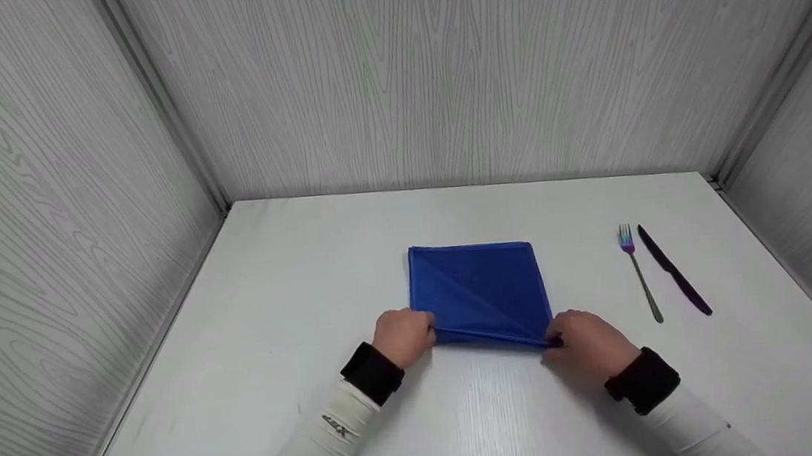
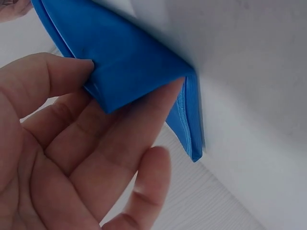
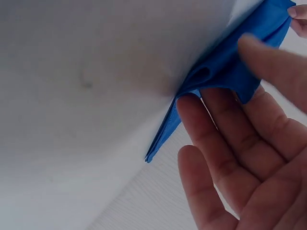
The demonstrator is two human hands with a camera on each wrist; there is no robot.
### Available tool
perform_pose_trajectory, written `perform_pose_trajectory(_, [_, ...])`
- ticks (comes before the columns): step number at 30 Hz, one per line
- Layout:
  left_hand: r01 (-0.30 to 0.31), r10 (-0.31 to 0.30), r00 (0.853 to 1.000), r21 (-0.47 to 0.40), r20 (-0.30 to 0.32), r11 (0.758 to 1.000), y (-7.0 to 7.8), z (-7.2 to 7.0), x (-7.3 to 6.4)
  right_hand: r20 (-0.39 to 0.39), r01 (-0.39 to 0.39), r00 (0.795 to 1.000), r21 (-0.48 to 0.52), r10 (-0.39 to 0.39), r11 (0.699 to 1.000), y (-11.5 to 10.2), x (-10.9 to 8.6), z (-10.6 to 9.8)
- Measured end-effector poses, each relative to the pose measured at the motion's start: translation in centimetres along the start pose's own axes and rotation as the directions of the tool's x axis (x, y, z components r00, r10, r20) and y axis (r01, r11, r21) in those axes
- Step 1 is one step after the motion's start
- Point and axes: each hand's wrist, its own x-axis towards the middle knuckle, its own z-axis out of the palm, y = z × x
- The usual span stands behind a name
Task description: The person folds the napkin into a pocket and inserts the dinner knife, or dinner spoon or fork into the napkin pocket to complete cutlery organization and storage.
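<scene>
A blue cloth napkin [image 1: 482,280], folded into a rough square, lies on the white table in front of me. My left hand [image 1: 403,336] holds its near left corner, and my right hand [image 1: 590,344] grips the near right corner. Between the two hands, the near edge is slightly raised. The left wrist view shows the left thumb on top of the cloth [image 2: 129,57] with fingers beneath it. In the right wrist view, the right hand's fingers [image 3: 216,129] reach under the bunched napkin [image 3: 235,62], its thumb on the upper side.
To the right of the napkin lie a fork [image 1: 627,242] with a rainbow sheen and a dark knife [image 1: 674,271], side by side. Grey wood-grain panels [image 1: 429,77] enclose the white table [image 1: 291,269] at the back and both sides.
</scene>
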Motion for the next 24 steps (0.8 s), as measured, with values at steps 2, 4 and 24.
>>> perform_pose_trajectory(2, [0.010, -0.010, 1.000, 0.005, 0.008, 1.000, -0.1, 0.1, 0.1, 0.000, 0.003, 1.000, -0.005, -0.003, 1.000, -0.3, 0.1, 0.0])
perform_pose_trajectory(4, [0.029, -0.029, 0.999, 0.005, 0.032, 1.000, 0.2, -0.5, 0.1, -0.008, 0.032, 0.999, -0.031, -0.033, 0.999, -0.5, 0.2, 0.0])
perform_pose_trajectory(24, [-0.034, 0.023, 0.989, 0.070, 0.146, 0.997, 0.1, -0.4, -0.6, -0.033, 0.030, 0.999, -0.051, -0.031, 0.998, 0.4, 1.0, 0.0])
